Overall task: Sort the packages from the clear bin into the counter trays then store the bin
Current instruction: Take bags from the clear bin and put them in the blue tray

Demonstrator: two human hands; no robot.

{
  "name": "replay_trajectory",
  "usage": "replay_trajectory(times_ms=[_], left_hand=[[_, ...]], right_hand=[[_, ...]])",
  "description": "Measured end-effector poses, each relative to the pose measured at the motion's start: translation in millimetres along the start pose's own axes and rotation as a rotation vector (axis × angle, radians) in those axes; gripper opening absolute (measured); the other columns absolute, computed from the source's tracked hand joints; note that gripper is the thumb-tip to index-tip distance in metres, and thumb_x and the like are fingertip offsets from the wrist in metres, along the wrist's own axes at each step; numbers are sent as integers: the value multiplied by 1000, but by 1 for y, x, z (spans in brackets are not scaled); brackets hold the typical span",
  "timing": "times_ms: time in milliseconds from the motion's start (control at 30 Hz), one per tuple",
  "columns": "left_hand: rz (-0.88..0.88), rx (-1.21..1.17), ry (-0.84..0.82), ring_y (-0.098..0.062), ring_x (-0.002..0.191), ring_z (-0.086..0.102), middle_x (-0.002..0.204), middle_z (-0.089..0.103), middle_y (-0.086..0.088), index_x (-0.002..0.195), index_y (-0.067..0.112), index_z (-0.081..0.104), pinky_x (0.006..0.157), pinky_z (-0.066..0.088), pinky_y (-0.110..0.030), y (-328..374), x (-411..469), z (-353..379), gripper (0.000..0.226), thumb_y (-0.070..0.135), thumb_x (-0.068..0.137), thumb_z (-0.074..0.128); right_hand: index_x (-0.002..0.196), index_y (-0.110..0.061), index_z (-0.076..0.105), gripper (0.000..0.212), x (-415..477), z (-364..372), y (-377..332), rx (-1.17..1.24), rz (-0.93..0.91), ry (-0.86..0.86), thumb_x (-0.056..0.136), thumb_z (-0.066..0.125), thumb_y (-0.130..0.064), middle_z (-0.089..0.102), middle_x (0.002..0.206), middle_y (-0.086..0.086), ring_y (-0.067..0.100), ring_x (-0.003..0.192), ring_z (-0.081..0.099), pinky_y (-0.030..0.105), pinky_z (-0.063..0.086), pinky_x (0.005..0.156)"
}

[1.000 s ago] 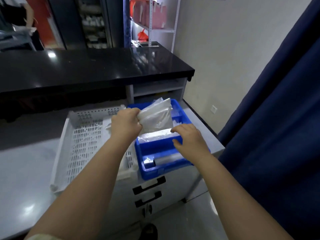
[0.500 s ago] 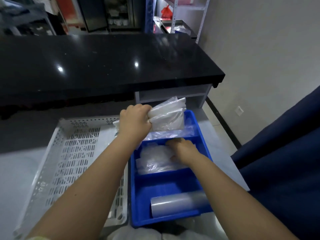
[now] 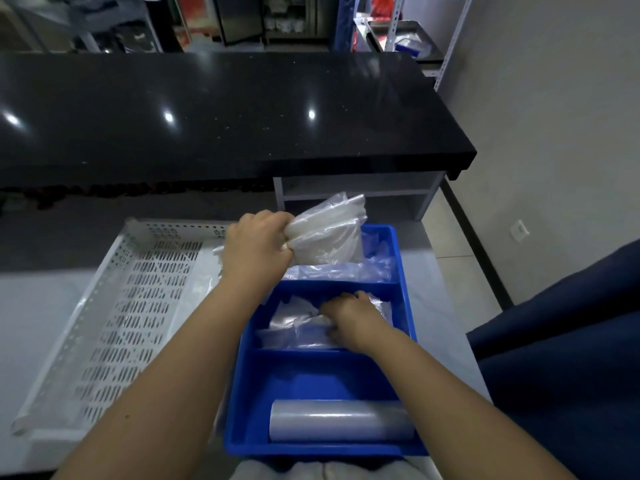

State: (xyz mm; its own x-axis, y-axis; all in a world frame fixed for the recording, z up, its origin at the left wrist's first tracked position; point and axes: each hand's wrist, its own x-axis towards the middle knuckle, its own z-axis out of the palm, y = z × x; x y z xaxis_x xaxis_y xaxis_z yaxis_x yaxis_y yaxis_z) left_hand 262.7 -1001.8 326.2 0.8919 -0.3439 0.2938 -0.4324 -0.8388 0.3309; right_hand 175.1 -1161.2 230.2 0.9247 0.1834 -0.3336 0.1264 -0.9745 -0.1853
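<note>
The left hand (image 3: 258,249) is closed tight around a bunch of clear plastic packages (image 3: 329,233), holding them raised above the far compartment of the blue tray (image 3: 405,299); the bunch fans out to the right of the fist and up past the tray's far rim. Just beneath that bunch, more clear packages (image 3: 343,271) lie loose in the far compartment. The right hand (image 3: 353,322) reaches down into the middle compartment, fingers curled onto a crumpled clear package (image 3: 294,323) that lies just left of it; whether it has actually gripped the package cannot be told. Nearer the person than the right hand, in the closest compartment, a roll of clear film (image 3: 339,420) lies on its side against the near wall. To the left of both hands, touching the blue tray's side, sits a white perforated tray (image 3: 114,323) on the pale counter (image 3: 38,306). Beyond the left hand runs a raised black countertop (image 3: 225,109).
</note>
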Motion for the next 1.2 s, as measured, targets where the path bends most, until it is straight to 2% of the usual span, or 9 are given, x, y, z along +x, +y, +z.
replay_trajectory(times_ms=[67,200,333,500,600,733,967,1100,1200], left_hand=[[-11,4,2,-27,93,54,99,65,1,109,26,63,78,37,-38,1,1,0,34,17,76,64],[-18,7,-26,-28,96,54,100,63,1,109,28,62,79,36,-39,9,10,-3,33,19,77,63],[-5,-10,-112,-28,91,59,96,65,3,98,31,64,75,44,-37,20,25,-7,26,21,74,63],[7,-43,-147,-26,84,62,90,67,4,95,31,65,71,47,-35,24,19,-6,25,20,73,64],[59,-19,-211,-25,89,62,97,68,3,102,33,65,75,48,-37,31,7,0,30,22,75,63],[112,15,-247,-26,88,59,93,68,4,96,32,65,72,42,-35,41,-14,19,30,16,73,57],[120,-65,-383,-21,90,60,92,68,7,91,32,63,70,40,-33,31,-48,54,20,19,76,57],[134,-58,-524,-22,102,57,108,67,7,108,35,63,84,41,-37,17,-53,66,35,20,77,57],[188,26,-439,-23,115,49,123,60,4,123,33,56,94,35,-41,13,-53,67,44,20,81,59]], right_hand=[[103,-22,62,20,-8,-6,2,-12,-74,153,84,59,-23,66,107,3,27,100,55,40,35,91],[105,-19,65,24,-33,-32,6,-64,-166,381,81,62,-17,67,98,4,29,93,57,41,36,86],[102,-17,64,20,-65,-70,11,-94,-143,449,82,61,-16,66,102,2,26,97,55,40,36,88],[92,-19,62,11,-110,-103,31,-102,-12,528,81,63,-16,63,91,-3,22,89,53,38,33,90],[90,-27,60,7,-132,-111,48,-103,90,505,84,60,-23,61,91,-8,18,90,51,38,33,93],[82,-27,59,6,-147,-105,60,-71,192,452,83,59,-22,60,87,-7,18,87,51,38,34,92],[86,-28,61,8,-146,-83,59,-49,222,380,82,58,-22,59,84,-8,17,87,51,34,32,88],[89,-32,59,7,-135,-72,50,-31,200,321,85,58,-26,56,85,-12,13,87,49,31,29,88],[87,-32,59,3,-124,-69,43,-45,193,304,85,58,-29,57,84,-11,12,84,49,31,31,88]])
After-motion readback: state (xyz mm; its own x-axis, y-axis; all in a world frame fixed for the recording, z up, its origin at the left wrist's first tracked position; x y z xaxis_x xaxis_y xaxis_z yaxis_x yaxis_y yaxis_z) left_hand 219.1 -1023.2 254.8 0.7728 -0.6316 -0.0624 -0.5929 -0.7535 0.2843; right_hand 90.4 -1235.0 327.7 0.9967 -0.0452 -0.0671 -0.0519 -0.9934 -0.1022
